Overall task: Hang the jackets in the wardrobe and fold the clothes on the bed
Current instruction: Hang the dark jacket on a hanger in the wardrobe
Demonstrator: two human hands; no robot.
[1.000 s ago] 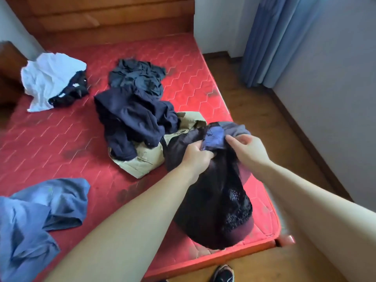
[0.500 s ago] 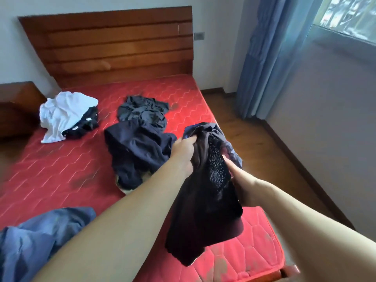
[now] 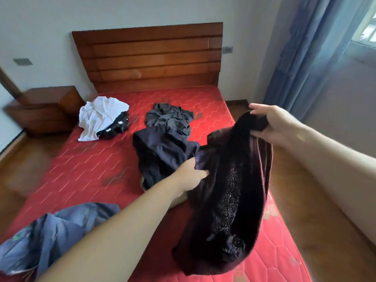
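A dark fleece-lined jacket [image 3: 225, 202] hangs above the near right part of the red mattress [image 3: 87, 171]. My left hand [image 3: 189, 176] grips its left edge low down. My right hand [image 3: 272, 123] holds its upper edge higher and to the right, so the jacket is spread between them. On the bed lie a navy garment [image 3: 162, 153], a grey garment [image 3: 171, 117] behind it, a white shirt [image 3: 99, 117] with a black piece [image 3: 114, 129] beside it, and a blue garment [image 3: 50, 231] at the near left.
A wooden headboard [image 3: 148, 58] stands at the far end of the bed. A wooden nightstand [image 3: 44, 110] sits at the left. Blue curtains [image 3: 305, 53] hang at the right by a window. Wooden floor [image 3: 317, 210] runs along the bed's right side.
Both hands lifted the dark jacket off the bed. My right hand moved up and to the right, spreading the jacket. The camera tilted up toward the headboard.
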